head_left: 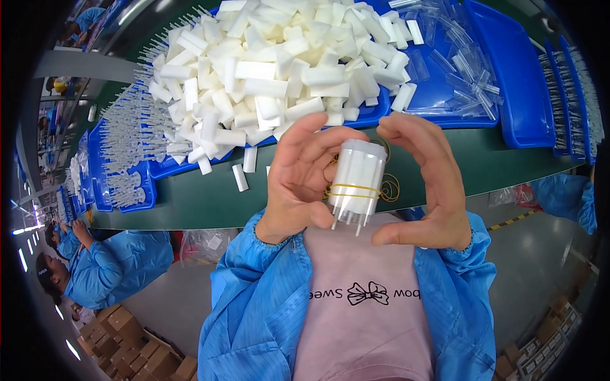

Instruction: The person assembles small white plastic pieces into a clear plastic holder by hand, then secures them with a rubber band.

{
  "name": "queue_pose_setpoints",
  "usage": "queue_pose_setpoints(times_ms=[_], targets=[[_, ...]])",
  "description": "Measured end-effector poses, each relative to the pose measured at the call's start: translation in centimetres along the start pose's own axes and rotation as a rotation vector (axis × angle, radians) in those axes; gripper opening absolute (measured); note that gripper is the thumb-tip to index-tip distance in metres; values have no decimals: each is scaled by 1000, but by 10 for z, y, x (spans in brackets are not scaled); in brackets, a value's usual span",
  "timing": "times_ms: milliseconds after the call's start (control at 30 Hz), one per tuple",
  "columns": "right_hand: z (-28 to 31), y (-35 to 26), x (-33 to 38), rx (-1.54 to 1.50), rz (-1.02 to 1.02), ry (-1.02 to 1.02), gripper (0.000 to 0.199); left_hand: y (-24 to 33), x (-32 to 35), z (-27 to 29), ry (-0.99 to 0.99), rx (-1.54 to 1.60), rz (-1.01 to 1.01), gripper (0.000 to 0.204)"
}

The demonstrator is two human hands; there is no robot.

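Observation:
A bundle of clear tubes with white filling (361, 166) hangs in front of my chest, thin white tips pointing down. A yellow rubber band (349, 190) circles it. My left hand (298, 181) curls around the bundle's left side, some fingertips hidden behind it. To the right, my right hand (435, 184) is curved with thumb and fingers wide apart, and a gap shows between its palm and the bundle. More yellow rubber bands (397, 193) loop out behind the bundle; what carries them is hidden.
A heap of white foam-like blocks (264, 70) fills a blue tray (381, 111) on the green table (210, 213). Thin white-tipped sticks (127, 140) stand densely at left; clear tubes (473, 82) lie at right beside another blue tray (518, 76). A co-worker (101, 267) is at far left.

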State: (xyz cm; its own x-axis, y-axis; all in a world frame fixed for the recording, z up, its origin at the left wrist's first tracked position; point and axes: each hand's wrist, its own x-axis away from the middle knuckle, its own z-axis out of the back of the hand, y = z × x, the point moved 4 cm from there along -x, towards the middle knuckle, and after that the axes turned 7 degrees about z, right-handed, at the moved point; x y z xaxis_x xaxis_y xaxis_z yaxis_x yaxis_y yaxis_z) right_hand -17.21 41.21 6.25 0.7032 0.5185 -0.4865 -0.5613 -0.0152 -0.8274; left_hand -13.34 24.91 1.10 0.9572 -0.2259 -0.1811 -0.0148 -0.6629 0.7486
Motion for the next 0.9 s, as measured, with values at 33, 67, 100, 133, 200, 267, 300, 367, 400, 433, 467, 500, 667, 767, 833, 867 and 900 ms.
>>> queue_pose_setpoints(times_ms=[33,67,100,133,200,267,300,367,400,433,467,500,667,767,833,867,900], targets=[[0,0,1,12,0,-27,86,-1,-1,1,37,87,-3,105],[0,0,2,22,1,-54,85,-3,-1,1,31,88,3,105],[1,-1,2,26,-1,-48,85,-5,-2,2,-3,74,1,107],[1,-3,1,69,16,-50,80,-6,-2,1,-34,59,-1,108],[-1,-5,1,111,31,-50,76,-8,0,-3,18,113,47,105],[-2,-8,-1,231,136,48,68,-7,-3,-6,73,166,92,102],[-2,-7,-1,229,135,49,68,-5,-6,-9,84,150,103,96],[-1,-10,0,392,197,78,67,-3,-9,-7,95,134,119,90],[-2,-8,2,391,195,80,67,-1,-11,-2,69,-15,176,85],[-5,-5,4,424,202,51,69,-1,-11,0,47,-165,231,80],[-8,-3,5,457,209,23,71,-1,-10,-2,50,-166,234,80],[-7,-2,4,454,207,23,71,-2,-9,-1,119,-168,284,77],[-5,2,1,226,81,16,71,-1,-6,-5,239,73,431,69],[-2,1,2,323,133,-52,72,-6,-5,-9,177,234,490,65],[-2,-1,2,365,157,-24,70,-8,-5,-10,196,277,522,64],[-1,-2,2,408,183,3,68,-9,-6,-9,194,277,524,64],[0,-3,2,410,182,5,68,-11,-6,-8,180,290,554,63]])
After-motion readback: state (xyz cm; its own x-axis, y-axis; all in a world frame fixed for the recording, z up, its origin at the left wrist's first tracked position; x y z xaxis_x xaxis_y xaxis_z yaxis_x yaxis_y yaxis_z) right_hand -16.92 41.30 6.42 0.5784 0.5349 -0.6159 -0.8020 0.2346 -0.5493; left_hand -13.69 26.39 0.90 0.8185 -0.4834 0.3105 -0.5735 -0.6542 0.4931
